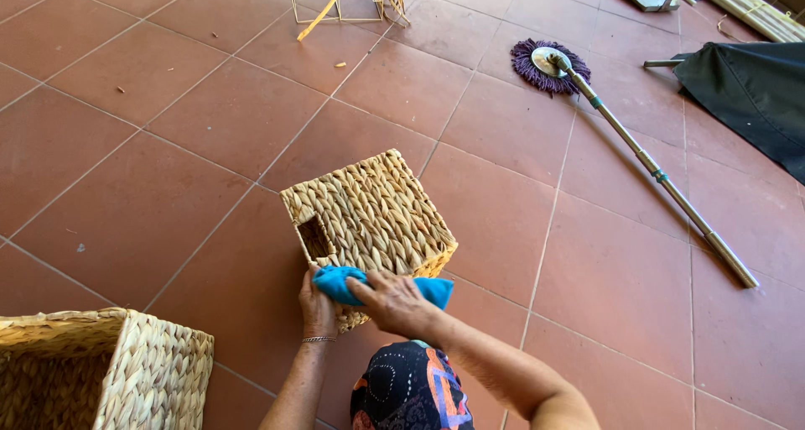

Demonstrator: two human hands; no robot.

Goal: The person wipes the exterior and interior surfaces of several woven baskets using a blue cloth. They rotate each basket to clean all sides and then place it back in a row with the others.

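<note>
Right hand pressed blue cloth onto overturned woven basket, left hand gripped cloth's end at basket edge, second basket at floor's near-left corner, mop lay far right.

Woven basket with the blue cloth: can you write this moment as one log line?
left hand: steadies square woven straw basket | right hand: presses blue cloth on basket | floor: red tile floor

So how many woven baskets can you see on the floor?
2. One woven basket lies in the middle, with both hands pressing a blue cloth against it. The second basket sits at the bottom left corner, partly cut off by the frame. More may lie outside the view.
</note>
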